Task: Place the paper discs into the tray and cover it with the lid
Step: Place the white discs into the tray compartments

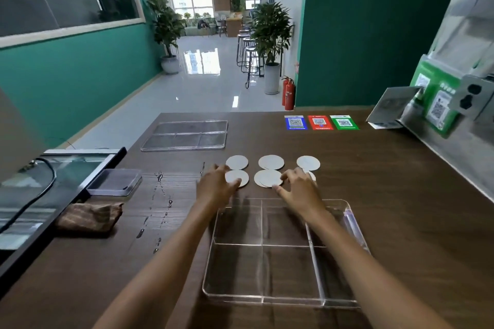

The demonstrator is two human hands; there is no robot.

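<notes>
Both hands reach past the tray's (344, 205) far rim, left hand (215, 187) pinching a near-row disc (238, 177), right hand (300, 187) curled on another disc (267, 177), lid (185, 135) well beyond.

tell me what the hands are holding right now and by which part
Left hand pinches the near-left paper disc at its left edge. Right hand grips the near-middle disc stack at its right edge. Nothing is lifted yet.

no legible text; qr-code cards (320, 122) too small to read.
</notes>
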